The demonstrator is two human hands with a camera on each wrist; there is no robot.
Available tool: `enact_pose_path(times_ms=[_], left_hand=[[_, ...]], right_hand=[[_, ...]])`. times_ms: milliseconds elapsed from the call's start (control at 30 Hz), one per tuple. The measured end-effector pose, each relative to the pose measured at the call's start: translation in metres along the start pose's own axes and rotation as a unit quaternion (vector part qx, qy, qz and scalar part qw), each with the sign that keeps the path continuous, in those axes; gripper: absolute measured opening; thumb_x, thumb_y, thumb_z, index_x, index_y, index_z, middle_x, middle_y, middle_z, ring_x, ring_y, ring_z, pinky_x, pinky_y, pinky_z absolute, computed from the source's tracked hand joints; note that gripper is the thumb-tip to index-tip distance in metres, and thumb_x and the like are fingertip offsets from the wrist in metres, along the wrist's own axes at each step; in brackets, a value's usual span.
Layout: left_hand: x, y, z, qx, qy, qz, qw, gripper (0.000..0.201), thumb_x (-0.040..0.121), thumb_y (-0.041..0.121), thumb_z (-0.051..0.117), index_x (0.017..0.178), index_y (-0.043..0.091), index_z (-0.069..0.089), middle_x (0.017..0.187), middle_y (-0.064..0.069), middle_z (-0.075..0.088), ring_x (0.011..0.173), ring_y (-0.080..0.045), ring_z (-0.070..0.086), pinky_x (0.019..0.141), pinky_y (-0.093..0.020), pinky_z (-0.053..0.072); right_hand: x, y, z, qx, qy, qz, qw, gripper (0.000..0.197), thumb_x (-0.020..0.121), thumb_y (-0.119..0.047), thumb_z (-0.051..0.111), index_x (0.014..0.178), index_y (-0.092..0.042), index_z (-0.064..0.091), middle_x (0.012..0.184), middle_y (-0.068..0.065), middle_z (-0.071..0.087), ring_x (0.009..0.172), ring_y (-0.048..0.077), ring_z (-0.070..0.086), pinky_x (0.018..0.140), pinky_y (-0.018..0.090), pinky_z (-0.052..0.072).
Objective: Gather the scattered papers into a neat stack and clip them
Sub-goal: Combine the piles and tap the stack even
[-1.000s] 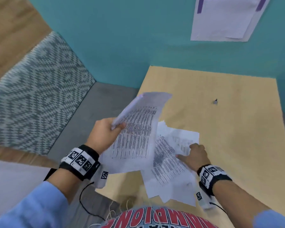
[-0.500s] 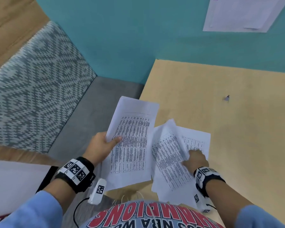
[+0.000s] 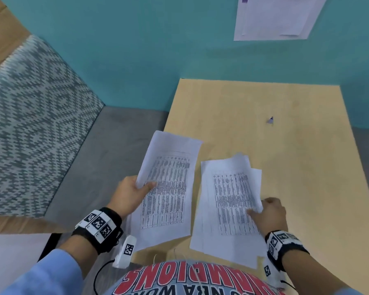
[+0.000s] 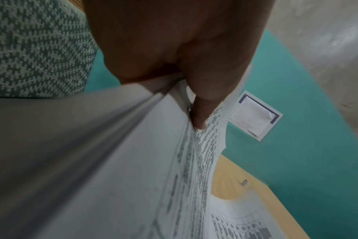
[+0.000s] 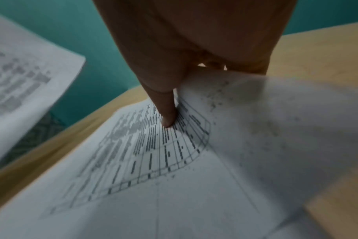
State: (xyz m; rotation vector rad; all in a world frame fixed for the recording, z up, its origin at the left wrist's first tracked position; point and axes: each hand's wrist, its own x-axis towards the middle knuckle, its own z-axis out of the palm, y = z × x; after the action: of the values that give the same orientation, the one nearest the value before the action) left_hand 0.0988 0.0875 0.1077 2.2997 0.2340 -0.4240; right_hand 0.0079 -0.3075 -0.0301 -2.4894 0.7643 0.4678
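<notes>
- The left hand [image 3: 128, 193] holds a bundle of printed sheets [image 3: 168, 188] in a firm grip, thumb on top, over the table's [image 3: 296, 167] left edge.
- The right hand [image 3: 268, 213] pinches the right edge of the loose sheets [image 3: 228, 201] fanned unevenly on the table, thumb on the printed tables.
- The left wrist view shows the bundle edge-on as several layers; the right wrist view shows one sheet's edge lifted above the rest.
- Farther back, a small clip [image 3: 270, 120] lies alone on the table, well apart from both piles.
- A notice [image 3: 275, 18] hangs on the teal wall.
</notes>
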Motion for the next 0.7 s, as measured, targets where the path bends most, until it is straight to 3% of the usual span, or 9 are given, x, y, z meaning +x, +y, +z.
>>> enact_pose_path(times_ms=[67, 133, 200, 267, 367, 500, 600, 700], left_hand=[[-0.005, 0.001, 0.002, 0.012, -0.005, 0.012, 1.000, 0.052, 0.094, 0.041, 0.077, 0.061, 0.021, 0.043, 0.043, 0.010, 0.040, 0.041, -0.006, 0.034, 0.049, -0.025, 0.032], [-0.009, 0.001, 0.002, 0.024, -0.007, 0.018, 1.000, 0.053, 0.094, 0.041, 0.077, 0.060, 0.022, 0.042, 0.045, 0.010, 0.039, 0.044, -0.009, 0.034, 0.048, -0.024, 0.031], [-0.014, 0.000, 0.000, 0.029, -0.006, 0.013, 0.999, 0.054, 0.095, 0.040, 0.077, 0.058, 0.024, 0.041, 0.041, 0.012, 0.038, 0.041, -0.005, 0.032, 0.045, -0.021, 0.029], [-0.016, -0.001, -0.002, 0.030, -0.007, 0.010, 0.999, 0.055, 0.095, 0.040, 0.077, 0.058, 0.024, 0.039, 0.039, 0.013, 0.038, 0.038, -0.004, 0.031, 0.044, -0.021, 0.028], [-0.018, -0.005, -0.006, 0.026, 0.006, 0.007, 1.000, 0.055, 0.094, 0.040, 0.077, 0.058, 0.023, 0.040, 0.040, 0.012, 0.038, 0.037, -0.004, 0.031, 0.045, -0.023, 0.029], [-0.019, -0.004, -0.002, 0.029, 0.007, -0.008, 1.000, 0.051, 0.095, 0.040, 0.076, 0.064, 0.018, 0.042, 0.055, 0.005, 0.039, 0.048, -0.013, 0.035, 0.048, -0.026, 0.028], [-0.021, 0.002, 0.007, 0.015, 0.001, -0.004, 1.000, 0.052, 0.096, 0.038, 0.076, 0.063, 0.019, 0.039, 0.056, 0.004, 0.039, 0.051, -0.015, 0.036, 0.049, -0.026, 0.029], [-0.025, 0.013, 0.022, -0.004, -0.005, -0.001, 1.000, 0.054, 0.095, 0.037, 0.077, 0.062, 0.021, 0.038, 0.053, 0.007, 0.037, 0.047, -0.011, 0.034, 0.045, -0.022, 0.027]], right_hand=[[0.002, -0.007, 0.004, 0.008, 0.005, 0.000, 1.000, 0.048, 0.087, -0.033, 0.080, 0.121, 0.000, 0.072, 0.140, 0.020, 0.049, 0.121, 0.040, 0.052, 0.102, 0.043, 0.049], [0.006, -0.017, 0.008, 0.062, -0.003, 0.010, 0.998, 0.043, 0.087, -0.021, 0.080, 0.120, 0.005, 0.070, 0.134, 0.023, 0.055, 0.112, 0.039, 0.060, 0.098, 0.040, 0.053], [0.006, -0.022, 0.011, 0.103, -0.018, 0.018, 0.994, 0.023, 0.086, -0.013, 0.078, 0.103, 0.000, 0.070, 0.108, 0.022, 0.069, 0.085, 0.032, 0.066, 0.078, 0.037, 0.058], [0.002, -0.019, 0.011, 0.143, -0.018, 0.031, 0.989, 0.014, 0.086, -0.009, 0.076, 0.092, -0.003, 0.064, 0.081, 0.014, 0.068, 0.065, 0.024, 0.060, 0.060, 0.031, 0.052], [-0.007, -0.010, 0.003, 0.180, -0.003, 0.043, 0.983, 0.015, 0.087, -0.007, 0.074, 0.091, -0.001, 0.061, 0.074, 0.011, 0.064, 0.060, 0.022, 0.056, 0.053, 0.026, 0.044], [-0.015, 0.002, -0.019, 0.288, -0.010, 0.082, 0.954, 0.017, 0.086, -0.009, 0.077, 0.098, -0.004, 0.066, 0.088, 0.019, 0.071, 0.068, 0.026, 0.060, 0.063, 0.031, 0.048], [-0.023, 0.020, -0.047, 0.422, -0.084, 0.147, 0.891, 0.031, 0.085, 0.000, 0.081, 0.112, -0.003, 0.066, 0.094, 0.009, 0.070, 0.078, 0.020, 0.062, 0.071, 0.031, 0.049], [-0.035, 0.052, -0.065, 0.444, -0.157, 0.206, 0.858, 0.063, 0.074, -0.007, 0.092, 0.129, -0.001, 0.063, 0.123, 0.013, 0.070, 0.102, 0.028, 0.063, 0.100, 0.043, 0.046]])
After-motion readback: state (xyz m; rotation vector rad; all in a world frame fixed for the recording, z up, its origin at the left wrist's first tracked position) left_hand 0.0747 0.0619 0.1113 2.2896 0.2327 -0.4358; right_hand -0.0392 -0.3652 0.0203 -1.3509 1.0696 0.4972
